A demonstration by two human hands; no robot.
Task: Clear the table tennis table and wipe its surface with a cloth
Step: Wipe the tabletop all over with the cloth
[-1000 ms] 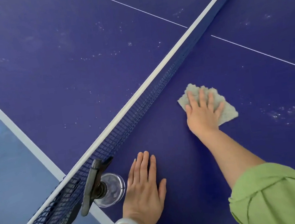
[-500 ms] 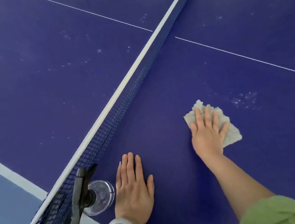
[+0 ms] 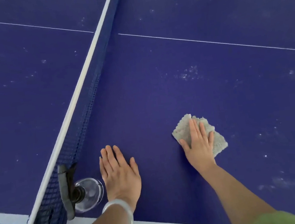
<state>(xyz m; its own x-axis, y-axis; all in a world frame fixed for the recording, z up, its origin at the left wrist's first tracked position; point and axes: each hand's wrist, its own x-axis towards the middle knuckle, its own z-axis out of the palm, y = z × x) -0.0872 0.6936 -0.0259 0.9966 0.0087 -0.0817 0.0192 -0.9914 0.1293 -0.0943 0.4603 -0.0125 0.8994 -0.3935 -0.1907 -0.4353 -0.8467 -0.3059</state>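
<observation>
The blue table tennis table (image 3: 159, 91) fills the view, with pale dusty specks scattered over it. My right hand (image 3: 198, 142) lies flat on a grey cloth (image 3: 182, 126), pressing it onto the table's near right half. My left hand (image 3: 119, 169) rests flat on the bare table beside the net post, fingers together, holding nothing. A white bangle (image 3: 121, 206) circles that wrist.
The net (image 3: 86, 100) with its white top band runs diagonally from the lower left to the top centre. Its dark clamp (image 3: 66, 189) with a clear round knob (image 3: 89, 193) grips the near table edge, just left of my left hand. A white centre line (image 3: 208, 42) crosses the table.
My right hand has drawn the cloth back toward me and away from the net. My left hand stays planted by the net clamp. The view has swung so the near table edge shows.
</observation>
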